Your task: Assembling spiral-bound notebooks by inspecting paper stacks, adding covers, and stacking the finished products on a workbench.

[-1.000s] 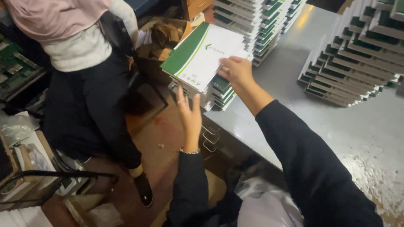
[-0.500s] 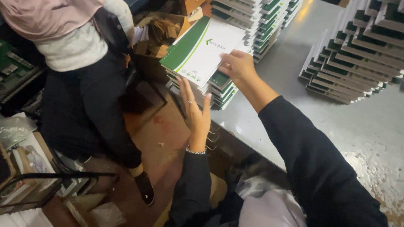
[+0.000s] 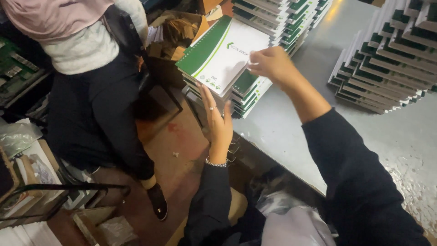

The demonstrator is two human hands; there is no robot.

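My right hand grips the near edge of a white and green spiral notebook, holding it tilted above a small stack of like notebooks at the grey table's corner. My left hand is raised with flat, spread fingers against the side of that stack, below the lifted notebook. A ring and a bracelet show on it. Both my sleeves are dark.
Tall slanted stacks of green and white notebooks stand at the back and at the right on the grey metal table. Another person in dark trousers stands left on the reddish floor beside a cardboard box.
My right hand has kept hold of the notebook, shifting it slightly over the stack. My left hand has risen from below and come up against the stack's side.
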